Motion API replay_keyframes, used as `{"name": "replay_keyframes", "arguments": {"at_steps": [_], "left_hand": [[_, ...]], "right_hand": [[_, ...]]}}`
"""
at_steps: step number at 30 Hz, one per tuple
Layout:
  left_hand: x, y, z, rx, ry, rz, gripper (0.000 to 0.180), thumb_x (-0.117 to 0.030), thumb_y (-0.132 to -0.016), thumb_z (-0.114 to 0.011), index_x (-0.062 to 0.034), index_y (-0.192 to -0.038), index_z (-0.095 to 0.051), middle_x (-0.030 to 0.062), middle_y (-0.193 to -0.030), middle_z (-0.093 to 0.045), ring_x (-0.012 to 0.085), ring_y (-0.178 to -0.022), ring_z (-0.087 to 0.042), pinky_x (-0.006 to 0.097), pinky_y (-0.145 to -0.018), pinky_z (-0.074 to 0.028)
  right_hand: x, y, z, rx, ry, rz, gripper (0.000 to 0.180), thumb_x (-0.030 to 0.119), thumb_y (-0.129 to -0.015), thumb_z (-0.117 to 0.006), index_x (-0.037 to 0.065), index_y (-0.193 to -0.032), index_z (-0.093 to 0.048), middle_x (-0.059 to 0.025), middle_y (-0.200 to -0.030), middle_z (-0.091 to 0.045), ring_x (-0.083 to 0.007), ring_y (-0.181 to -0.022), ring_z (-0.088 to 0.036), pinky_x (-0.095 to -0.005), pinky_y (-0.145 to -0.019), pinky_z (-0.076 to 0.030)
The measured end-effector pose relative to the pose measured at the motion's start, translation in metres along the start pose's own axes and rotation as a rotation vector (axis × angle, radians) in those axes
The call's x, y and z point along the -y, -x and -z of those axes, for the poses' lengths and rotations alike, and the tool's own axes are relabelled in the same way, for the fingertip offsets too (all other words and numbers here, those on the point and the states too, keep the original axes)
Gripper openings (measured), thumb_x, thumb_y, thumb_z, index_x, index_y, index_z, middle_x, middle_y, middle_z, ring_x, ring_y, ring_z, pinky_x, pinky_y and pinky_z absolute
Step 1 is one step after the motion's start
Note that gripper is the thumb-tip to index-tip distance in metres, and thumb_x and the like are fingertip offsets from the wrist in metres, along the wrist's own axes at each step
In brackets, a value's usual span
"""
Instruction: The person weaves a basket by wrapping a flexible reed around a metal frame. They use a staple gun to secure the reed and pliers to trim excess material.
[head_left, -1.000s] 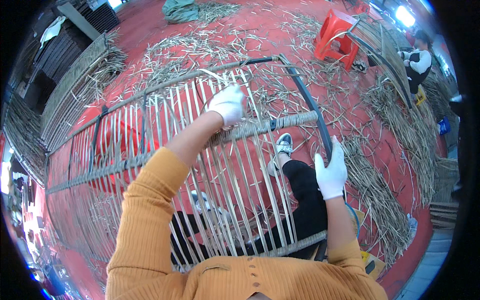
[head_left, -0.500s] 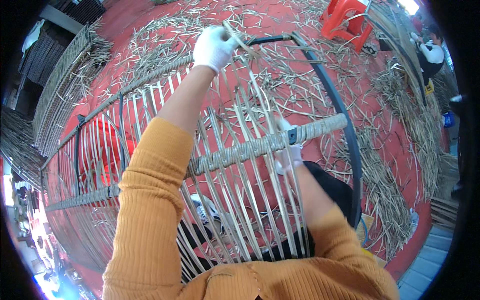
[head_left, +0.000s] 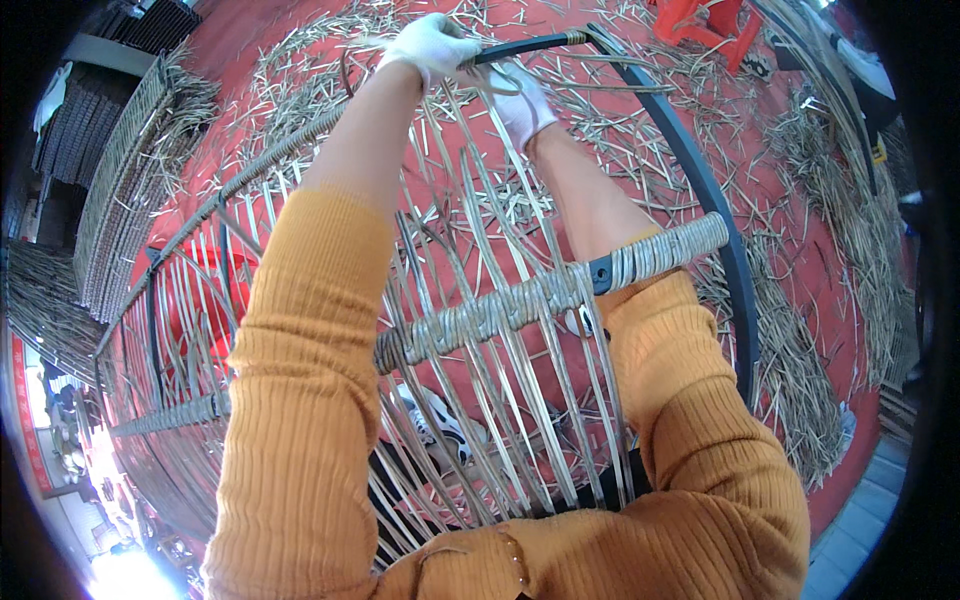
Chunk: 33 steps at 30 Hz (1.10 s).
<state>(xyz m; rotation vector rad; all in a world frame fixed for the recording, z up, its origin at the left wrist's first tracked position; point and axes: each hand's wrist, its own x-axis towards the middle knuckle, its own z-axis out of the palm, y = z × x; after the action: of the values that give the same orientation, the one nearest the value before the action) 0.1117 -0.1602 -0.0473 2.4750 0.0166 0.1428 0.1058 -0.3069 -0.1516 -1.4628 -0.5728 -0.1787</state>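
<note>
A large dark frame [head_left: 680,150] stands before me, strung with many pale, flat plant strips [head_left: 520,372]. Its thick crossbar [head_left: 480,318] is wrapped in the same material. My left hand [head_left: 428,48], in a white glove, is closed at the frame's far bar, gripping a loose strip. My right hand [head_left: 522,105], also gloved, reaches beneath the wrapped crossbar to the underside of that far bar. Its fingers are closed around the strip, which curls between the two hands; part of them is hidden behind it.
Cut strips litter the red floor [head_left: 780,240]. A red plastic stool [head_left: 700,28] stands at the far right, and bundles of strips [head_left: 790,400] lie along the right side. Stacked woven panels [head_left: 125,165] lean at the left. My shoe [head_left: 440,420] shows through the frame.
My right hand has moved from below the wrapped crossbar up and forward to the far bar, close to my left hand. My left hand has shifted slightly upward in the picture.
</note>
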Motion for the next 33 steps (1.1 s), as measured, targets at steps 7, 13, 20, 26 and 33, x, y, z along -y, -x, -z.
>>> {"name": "replay_keyframes", "arguments": {"at_steps": [7, 13, 20, 26, 33], "left_hand": [[-0.004, 0.068, 0.012, -0.037, -0.254, -0.474, 0.041, -0.013, -0.087, -0.067, -0.0050, -0.127, -0.063, 0.0112, -0.110, -0.071, 0.0215, -0.100, -0.069, 0.033, -0.088, -0.054], [-0.017, 0.038, 0.016, 0.017, 0.149, -0.163, 0.029, -0.029, -0.087, -0.068, -0.0128, -0.110, -0.075, 0.0106, -0.097, -0.074, 0.0246, -0.093, -0.071, 0.034, -0.084, -0.054], [-0.011, -0.027, 0.005, 0.325, -0.111, 0.208, 0.032, -0.044, -0.078, -0.079, -0.0149, -0.092, -0.076, 0.0045, -0.078, -0.070, 0.0176, -0.073, -0.063, 0.037, -0.063, -0.048], [-0.025, 0.016, 0.015, 0.235, -0.446, -0.172, 0.037, -0.050, -0.080, -0.071, -0.0167, -0.096, -0.077, 0.0074, -0.082, -0.072, 0.0183, -0.075, -0.066, 0.034, -0.069, -0.051], [-0.006, 0.051, 0.001, 0.016, -0.016, -0.298, 0.039, -0.022, -0.089, -0.066, -0.0073, -0.125, -0.067, 0.0089, -0.102, -0.074, 0.0153, -0.093, -0.069, 0.029, -0.085, -0.053]], "right_hand": [[0.077, 0.054, -0.006, -0.182, -0.336, -0.212, 0.016, 0.016, -0.097, -0.060, 0.002, -0.093, -0.068, -0.0020, -0.073, -0.063, -0.0070, -0.068, -0.055, -0.0248, -0.061, -0.043], [0.086, 0.050, -0.004, -0.413, -0.906, -0.542, 0.010, 0.007, -0.097, -0.056, 0.005, -0.103, -0.063, -0.0033, -0.076, -0.062, -0.0130, -0.067, -0.060, -0.0253, -0.062, -0.049], [0.027, 0.006, 0.016, 0.162, 0.558, 0.072, 0.025, 0.013, -0.093, -0.054, 0.009, -0.114, -0.067, -0.0171, -0.092, -0.067, -0.0312, -0.086, -0.067, -0.0412, -0.077, -0.055], [0.001, -0.012, 0.009, -0.016, 0.703, 0.018, 0.027, 0.025, -0.092, -0.055, 0.006, -0.109, -0.065, -0.0216, -0.101, -0.067, -0.0402, -0.097, -0.064, -0.0468, -0.083, -0.051], [0.012, 0.115, 0.012, 0.025, 0.793, -0.130, 0.020, 0.020, -0.092, -0.055, 0.006, -0.105, -0.063, -0.0193, -0.103, -0.064, -0.0363, -0.091, -0.064, -0.0467, -0.083, -0.050]]}}
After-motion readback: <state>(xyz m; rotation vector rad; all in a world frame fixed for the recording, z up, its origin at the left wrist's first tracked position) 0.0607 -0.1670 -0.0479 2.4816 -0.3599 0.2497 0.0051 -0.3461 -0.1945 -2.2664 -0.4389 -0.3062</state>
